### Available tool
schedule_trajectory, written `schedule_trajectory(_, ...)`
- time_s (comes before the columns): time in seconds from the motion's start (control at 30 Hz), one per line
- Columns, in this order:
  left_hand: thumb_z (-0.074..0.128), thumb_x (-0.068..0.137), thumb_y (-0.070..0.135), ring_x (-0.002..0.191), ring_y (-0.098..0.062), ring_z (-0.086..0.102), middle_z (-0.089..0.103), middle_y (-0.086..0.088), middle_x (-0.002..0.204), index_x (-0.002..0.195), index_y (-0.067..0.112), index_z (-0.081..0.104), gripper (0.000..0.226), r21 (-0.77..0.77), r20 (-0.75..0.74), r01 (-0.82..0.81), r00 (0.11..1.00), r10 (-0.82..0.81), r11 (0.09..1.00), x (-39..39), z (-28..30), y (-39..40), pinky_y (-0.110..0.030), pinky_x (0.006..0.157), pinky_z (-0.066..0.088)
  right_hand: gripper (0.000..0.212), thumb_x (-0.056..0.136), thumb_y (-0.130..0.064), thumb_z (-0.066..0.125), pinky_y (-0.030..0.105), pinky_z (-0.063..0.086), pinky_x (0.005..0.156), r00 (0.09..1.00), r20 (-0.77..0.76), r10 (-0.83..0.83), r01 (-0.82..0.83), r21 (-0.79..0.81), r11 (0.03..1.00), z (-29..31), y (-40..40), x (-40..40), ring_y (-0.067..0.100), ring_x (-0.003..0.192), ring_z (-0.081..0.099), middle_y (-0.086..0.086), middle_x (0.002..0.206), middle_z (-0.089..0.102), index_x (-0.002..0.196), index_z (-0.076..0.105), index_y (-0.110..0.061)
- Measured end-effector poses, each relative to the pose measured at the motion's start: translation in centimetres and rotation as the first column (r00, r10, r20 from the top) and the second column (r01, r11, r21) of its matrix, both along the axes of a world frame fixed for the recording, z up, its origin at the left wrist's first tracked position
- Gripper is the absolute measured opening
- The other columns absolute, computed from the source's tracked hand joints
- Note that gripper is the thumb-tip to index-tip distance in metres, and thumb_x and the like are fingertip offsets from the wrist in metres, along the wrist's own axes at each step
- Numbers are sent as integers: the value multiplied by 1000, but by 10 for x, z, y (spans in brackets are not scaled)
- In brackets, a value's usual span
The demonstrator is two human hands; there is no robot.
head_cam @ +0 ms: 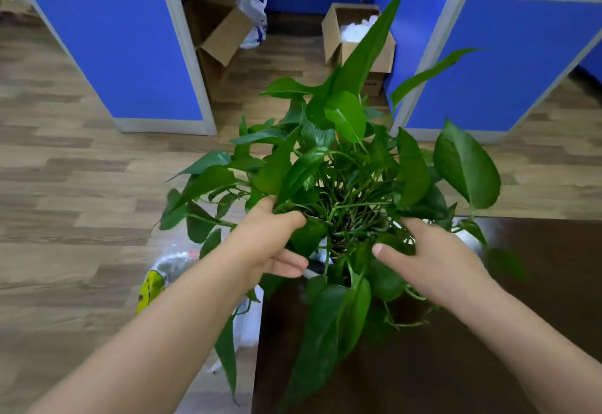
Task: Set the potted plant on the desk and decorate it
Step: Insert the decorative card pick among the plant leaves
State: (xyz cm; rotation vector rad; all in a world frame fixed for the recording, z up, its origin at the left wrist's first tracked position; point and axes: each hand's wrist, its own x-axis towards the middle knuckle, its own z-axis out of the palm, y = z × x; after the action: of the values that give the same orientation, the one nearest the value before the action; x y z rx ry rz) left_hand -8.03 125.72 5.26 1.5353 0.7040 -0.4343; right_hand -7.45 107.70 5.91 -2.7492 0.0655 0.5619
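A leafy green potted plant (342, 166) stands at the near left corner of a dark brown desk (488, 364). Its leaves hide the pot almost fully; only a bit of white shows low between my hands. My left hand (273, 241) is on the plant's left side, thumb over the rim area and fingers curled under the leaves. On the right side my right hand (430, 257) has its fingers pushed in among the stems. Whether the pot rests on the desk or hangs just above it is hidden by leaves.
Below the desk's left edge lie a yellow packet (150, 289) and clear plastic bags (176, 260) on the wood floor. Two open cardboard boxes (358, 38) and a white plastic bag (254, 12) sit between blue cubicle partitions (123, 48) ahead.
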Motion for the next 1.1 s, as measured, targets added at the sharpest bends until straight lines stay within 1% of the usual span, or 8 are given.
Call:
schedule_trajectory(0.13,52,87,17,91,-28,64,53,-3,121,141,17,33,58,327,216,-55,976,-18,943,-28,4,-18,-45,80,56,32,88,-32,54,32,49,90,968,237,79,-122,172,978,0,8,-7,19,104,61,1,118,65,117,63,-21)
schedule_trajectory(0.2,50,88,18,99,-19,57,51,0,120,130,16,46,43,602,270,1,941,-205,799,-35,-1,-31,-29,86,46,25,90,-25,52,29,49,85,958,268,99,-162,227,960,-6,18,3,18,95,63,0,109,69,107,69,-19)
schedule_trajectory(0.37,40,92,25,129,-24,36,40,-3,143,137,16,39,46,893,-80,280,869,-489,351,-23,-29,-48,-35,101,36,24,91,-24,50,30,52,74,973,186,133,-180,263,948,-34,38,38,22,82,66,4,98,74,101,71,-19)
schedule_trajectory(0.47,40,91,24,134,-23,33,37,-2,148,142,17,34,52,874,-150,342,866,-476,346,-21,-42,-48,-36,103,34,24,90,-29,53,35,55,78,967,182,178,-223,265,938,-47,46,48,25,89,67,6,98,74,98,72,-19)
schedule_trajectory(0.63,38,91,23,136,-20,30,32,0,151,140,16,36,50,880,-123,316,874,-470,355,-26,-51,-47,-33,104,33,25,88,-34,55,25,35,52,952,187,244,-282,216,935,-53,63,54,19,69,52,-3,66,60,100,72,-20)
schedule_trajectory(0.77,39,90,22,134,-21,32,36,0,149,138,16,40,48,870,-107,312,876,-471,381,-25,-52,-45,-34,103,33,26,92,-23,45,27,39,64,929,175,326,-343,79,936,-55,76,57,25,84,61,5,97,72,101,69,-23)
schedule_trajectory(0.97,40,90,24,133,-22,33,40,-1,145,133,14,46,44,864,-92,304,880,-466,402,-22,-52,-42,-34,103,33,24,92,-20,47,28,42,68,887,350,300,-368,147,918,-50,61,54,28,92,64,9,96,73,98,70,-14)
schedule_trajectory(1.1,39,92,23,133,-21,33,40,-3,146,136,12,44,47,856,-74,301,876,-477,420,-21,-50,-44,-33,104,33,28,95,-24,44,31,46,71,804,418,422,-452,-31,892,-54,52,49,31,94,63,9,106,65,108,65,-11)
